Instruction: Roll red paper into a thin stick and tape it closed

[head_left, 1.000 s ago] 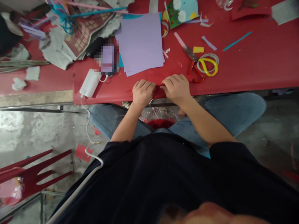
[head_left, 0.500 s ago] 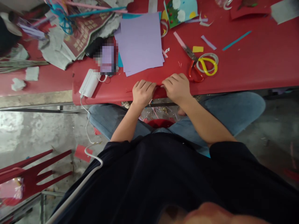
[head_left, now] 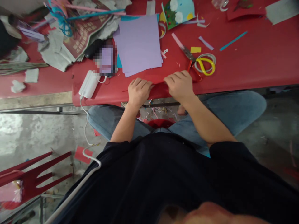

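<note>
A piece of red paper (head_left: 159, 90) lies rolled or folded at the near edge of the red table (head_left: 245, 65). My left hand (head_left: 138, 91) grips its left end with the fingers curled over it. My right hand (head_left: 180, 85) pinches the right end, knuckles up. Both hands press the paper against the table edge. How the paper is shaped under the fingers is hidden.
Lilac paper sheets (head_left: 139, 43) lie just beyond the hands. Red and yellow scissors (head_left: 198, 63) sit to the right, a white power bank (head_left: 88, 84) with cable to the left. Newspaper (head_left: 79, 31), paper strips and scraps crowd the far side. A red stool (head_left: 30, 179) stands lower left.
My hands have drawn slightly apart along the red paper, showing more of it between them. The view has shifted a little.
</note>
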Motion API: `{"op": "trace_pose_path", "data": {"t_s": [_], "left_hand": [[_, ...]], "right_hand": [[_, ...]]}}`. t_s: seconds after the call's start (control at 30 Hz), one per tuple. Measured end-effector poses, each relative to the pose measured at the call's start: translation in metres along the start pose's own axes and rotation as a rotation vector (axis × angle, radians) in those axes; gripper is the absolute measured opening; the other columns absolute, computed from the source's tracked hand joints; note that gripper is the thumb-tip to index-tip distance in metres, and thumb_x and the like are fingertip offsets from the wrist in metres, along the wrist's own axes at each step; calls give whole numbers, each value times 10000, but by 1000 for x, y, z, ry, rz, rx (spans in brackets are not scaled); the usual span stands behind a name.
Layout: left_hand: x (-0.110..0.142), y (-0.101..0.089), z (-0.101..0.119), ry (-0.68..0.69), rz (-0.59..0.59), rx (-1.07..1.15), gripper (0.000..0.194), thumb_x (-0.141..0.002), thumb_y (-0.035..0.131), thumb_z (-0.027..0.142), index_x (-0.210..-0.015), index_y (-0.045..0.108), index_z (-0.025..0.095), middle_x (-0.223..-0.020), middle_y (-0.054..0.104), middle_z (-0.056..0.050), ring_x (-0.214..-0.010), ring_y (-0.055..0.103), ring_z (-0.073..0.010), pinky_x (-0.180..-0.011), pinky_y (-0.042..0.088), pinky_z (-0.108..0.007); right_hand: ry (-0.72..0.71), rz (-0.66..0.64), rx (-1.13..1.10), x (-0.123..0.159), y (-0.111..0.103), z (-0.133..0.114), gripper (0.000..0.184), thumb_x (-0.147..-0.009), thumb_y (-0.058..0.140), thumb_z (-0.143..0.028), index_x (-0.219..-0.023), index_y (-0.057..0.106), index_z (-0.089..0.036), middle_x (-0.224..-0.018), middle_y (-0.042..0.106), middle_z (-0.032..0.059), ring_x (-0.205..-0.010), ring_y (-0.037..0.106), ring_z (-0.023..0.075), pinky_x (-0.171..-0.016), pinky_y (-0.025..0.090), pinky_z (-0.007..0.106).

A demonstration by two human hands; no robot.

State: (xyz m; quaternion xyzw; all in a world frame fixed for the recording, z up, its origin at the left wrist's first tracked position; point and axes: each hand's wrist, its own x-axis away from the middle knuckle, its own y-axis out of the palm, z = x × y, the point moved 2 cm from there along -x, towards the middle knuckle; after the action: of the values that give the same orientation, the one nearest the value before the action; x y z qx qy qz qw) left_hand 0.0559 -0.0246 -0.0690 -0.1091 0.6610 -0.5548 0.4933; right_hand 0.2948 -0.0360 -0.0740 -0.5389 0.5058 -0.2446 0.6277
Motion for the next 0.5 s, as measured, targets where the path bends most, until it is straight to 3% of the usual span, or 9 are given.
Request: {"op": "trace_pose_path", "data": {"t_s": [0.1, 0.2, 0.23, 0.3, 0.37, 0.4, 0.47, 0.5], "left_hand": [[0, -15, -10, -44, 46, 12, 312, -1127, 544, 446, -1063, 780, 252, -949, 794, -69, -935, 712, -263, -833, 510, -442], [4, -28, -18, -84, 81, 17, 309, -1124, 551, 455, -1045, 771, 253, -957, 797, -66, -926, 718, -255, -836, 519, -445], [5, -32, -20, -94, 90, 16, 315, -1123, 553, 463, -1044, 770, 250, -958, 798, -68, -927, 720, -255, -833, 518, -445], [6, -37, -22, -108, 102, 17, 323, -1120, 559, 481, -1046, 768, 247, -962, 799, -73, -933, 724, -256, -828, 515, -446], [7, -39, -21, -112, 110, 18, 315, -1117, 566, 486, -1057, 768, 251, -964, 798, -74, -940, 723, -259, -829, 510, -450], [7, -39, -19, -109, 110, 18, 309, -1118, 568, 483, -1060, 769, 256, -961, 797, -72, -940, 721, -259, -830, 507, -452], [6, -38, -14, -95, 99, 15, 305, -1122, 559, 474, -1060, 770, 263, -952, 793, -69, -932, 712, -258, -825, 498, -454], [5, -38, -10, -84, 89, 13, 305, -1125, 553, 468, -1063, 770, 264, -945, 790, -68, -926, 708, -258, -820, 492, -454]], "right_hand": [[104, 113, 67, -3, -3, 48, 545, -1166, 292, -369, -1138, 803, -181, -1024, 805, 130, -998, 664, 259, -932, 383, 497], [287, 258, 159, -2, -16, 111, 889, -1146, 153, -675, -919, 829, -144, -857, 775, 180, -910, 678, 247, -851, 339, 516], [321, 344, 170, 0, -23, 127, 918, -1126, 145, -731, -912, 824, -150, -868, 779, 191, -893, 685, 256, -831, 324, 523], [342, 497, 144, 5, -39, 145, 750, -1126, 284, -716, -991, 824, -213, -951, 807, 193, -919, 699, 297, -835, 340, 524], [318, 608, 99, 10, -52, 135, 630, -1130, 348, -667, -1052, 821, -258, -997, 811, 197, -929, 699, 319, -838, 370, 518], [321, 649, 79, 11, -57, 121, 660, -1131, 323, -673, -1078, 819, -241, -1008, 800, 210, -954, 697, 337, -854, 386, 527], [256, 592, 45, 12, -61, 77, 698, -1126, 308, -690, -1073, 806, -203, -1040, 786, 208, -1012, 695, 353, -896, 411, 539], [182, 474, 17, 11, -60, 51, 677, -1124, 321, -689, -1105, 798, -208, -1110, 786, 190, -1050, 685, 344, -930, 424, 542]]}}
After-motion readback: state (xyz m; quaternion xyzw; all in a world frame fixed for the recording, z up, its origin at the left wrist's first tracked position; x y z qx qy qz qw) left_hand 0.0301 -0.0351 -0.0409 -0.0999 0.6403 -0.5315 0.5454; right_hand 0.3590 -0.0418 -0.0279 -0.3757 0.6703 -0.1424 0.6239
